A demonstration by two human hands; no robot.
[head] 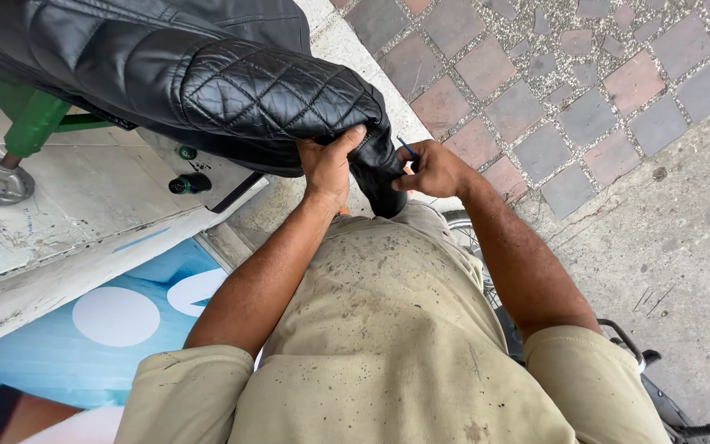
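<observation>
Both hands, L hand (328,160) & R hand (431,168), grip black jacket (207,74).

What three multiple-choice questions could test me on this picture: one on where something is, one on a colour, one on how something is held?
1. Where does the black jacket rest?
A. on the paving stones
B. over a pale table, its sleeve end hanging off toward the person
C. folded on the person's lap

2. What colour is the table leg?
A. green
B. red
C. yellow

3. How are the hands placed on the sleeve?
A. both off it
B. only one touches it
C. both grip its end

Answers:
1 B, since the jacket's bulk lies over the table while the sleeve reaches past its edge.
2 A, the leg under the jacket is plainly green.
3 C, the left hand clasps the quilted sleeve and the right hand pinches the cuff, with a thin blue stick in its fingers.
</observation>
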